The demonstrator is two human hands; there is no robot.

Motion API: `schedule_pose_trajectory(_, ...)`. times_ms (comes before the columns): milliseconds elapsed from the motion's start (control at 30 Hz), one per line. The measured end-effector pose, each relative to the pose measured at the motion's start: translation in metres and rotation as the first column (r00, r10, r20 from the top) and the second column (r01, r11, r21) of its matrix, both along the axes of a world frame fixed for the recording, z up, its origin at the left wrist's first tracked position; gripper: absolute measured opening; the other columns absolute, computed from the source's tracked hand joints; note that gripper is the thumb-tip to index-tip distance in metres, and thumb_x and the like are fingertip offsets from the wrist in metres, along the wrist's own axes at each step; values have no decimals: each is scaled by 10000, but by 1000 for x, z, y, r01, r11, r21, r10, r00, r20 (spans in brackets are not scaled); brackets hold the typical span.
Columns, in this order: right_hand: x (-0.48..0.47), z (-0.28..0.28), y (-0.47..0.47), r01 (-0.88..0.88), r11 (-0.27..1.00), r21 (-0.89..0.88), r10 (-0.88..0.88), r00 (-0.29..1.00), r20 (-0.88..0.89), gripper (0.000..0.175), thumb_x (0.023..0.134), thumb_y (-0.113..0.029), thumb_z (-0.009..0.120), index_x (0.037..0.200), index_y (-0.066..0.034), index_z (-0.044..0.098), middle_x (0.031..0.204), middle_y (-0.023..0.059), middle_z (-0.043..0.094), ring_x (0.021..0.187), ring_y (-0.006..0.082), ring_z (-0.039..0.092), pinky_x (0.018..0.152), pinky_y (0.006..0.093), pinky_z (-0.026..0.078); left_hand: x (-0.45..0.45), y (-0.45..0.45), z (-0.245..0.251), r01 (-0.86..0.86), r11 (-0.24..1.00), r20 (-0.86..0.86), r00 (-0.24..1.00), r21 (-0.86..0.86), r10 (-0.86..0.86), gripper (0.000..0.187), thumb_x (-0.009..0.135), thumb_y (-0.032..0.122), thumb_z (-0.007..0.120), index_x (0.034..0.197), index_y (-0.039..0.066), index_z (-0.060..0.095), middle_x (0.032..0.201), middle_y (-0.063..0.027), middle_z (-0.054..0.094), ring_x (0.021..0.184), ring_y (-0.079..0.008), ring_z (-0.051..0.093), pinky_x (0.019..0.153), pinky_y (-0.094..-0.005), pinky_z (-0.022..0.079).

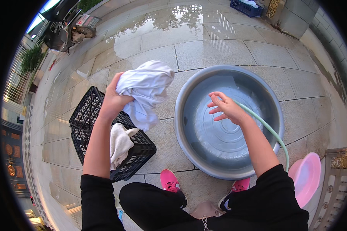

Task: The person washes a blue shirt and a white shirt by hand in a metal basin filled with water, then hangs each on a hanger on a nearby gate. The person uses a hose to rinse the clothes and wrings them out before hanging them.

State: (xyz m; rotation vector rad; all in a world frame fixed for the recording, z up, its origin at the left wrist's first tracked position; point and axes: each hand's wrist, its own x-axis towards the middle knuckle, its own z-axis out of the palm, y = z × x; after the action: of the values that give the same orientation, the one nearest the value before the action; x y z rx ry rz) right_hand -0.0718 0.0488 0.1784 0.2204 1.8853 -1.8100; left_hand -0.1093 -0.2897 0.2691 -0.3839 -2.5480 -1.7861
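Observation:
My left hand [114,98] grips a bunched white cloth [146,86], possibly a garment, held up beyond the near side of a black plastic crate [136,157]. Inside that crate lies an off-white cloth [121,143], partly hidden by my forearm. My right hand [226,108] hovers over a large grey basin [188,150], fingers apart and nothing in them. Clear water [214,135] stands in the basin. A pale green hose [266,124] runs over the basin's right rim, and its inner end is hidden behind my right hand.
A pink basin [306,179] leans at the right. A motor scooter [66,31] is parked at the far left, and a blue crate [245,8] stands by a pillar. Water lies on the paving [159,37] beyond. My pink shoes [170,179] are close to the grey basin.

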Motion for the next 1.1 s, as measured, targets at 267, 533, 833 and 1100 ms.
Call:
schedule_pose_trajectory(267,43,-64,42,381,918,-107,-365,920,145,628,769,-542,574,1222,-131,429,1217,190,450,1049,275,502,744,473,465,25,191,-125,455,718,25,852,-527,-522,562,582,70,673,1118,125,513,1075,-108,572,1018,-309,526,845,-343,429)
schedule_pose_trajectory(533,116,-177,78,463,589,662,-123,861,-493,426,713,-251,706,1081,-127,532,1028,179,477,957,340,503,832,376,422,101,242,-244,300,469,53,881,-831,-469,538,759,62,508,1226,324,459,1327,-18,388,1269,-252,299,979,-634,136)
schedule_pose_trajectory(833,118,-201,67,224,501,836,-33,970,-241,423,755,-276,655,1144,-233,496,1111,214,446,1005,391,494,850,412,428,110,243,-275,438,410,281,877,-800,-389,577,780,86,476,1289,345,389,1400,-25,302,1322,-294,188,967,-697,79)
schedule_pose_trajectory(1100,99,-202,66,6,587,810,-204,969,141,447,800,-354,587,1208,-234,448,1197,157,451,1076,355,483,904,426,395,82,225,-311,728,261,718,679,-634,-150,513,740,261,531,1197,29,503,1281,-153,452,1199,-289,415,998,-450,311)
